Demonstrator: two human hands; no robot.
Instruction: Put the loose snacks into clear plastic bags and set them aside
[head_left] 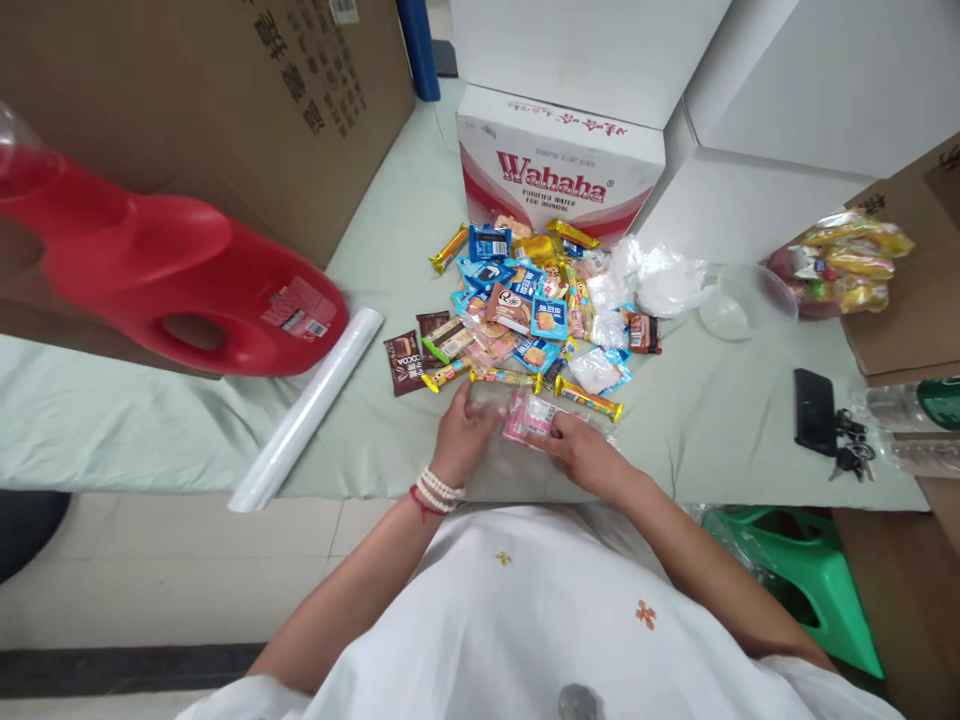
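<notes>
My right hand [581,452] is closed on a pink-and-white snack packet [525,415] in clear wrapping, held low over the front of the table. Just left of it is my left hand [459,438], with beads and a red string at the wrist. Its thumb and fingers look apart, slightly blurred, and I see nothing held in them. Beyond both hands lies a heap of wrapped snacks. Yellow snack bars [589,400] lie along its near edge, brown cocoa packets [405,362] to the left, and blue biscuit packets [549,318] in the middle.
A Wahaha water carton [559,165] stands behind the heap. On the left are a red jug [202,280] and a white plastic roll [307,410]. To the right lie a clear bowl [750,300], a phone [814,410], keys [853,455] and bottles [900,405]. A green stool [832,590] is below.
</notes>
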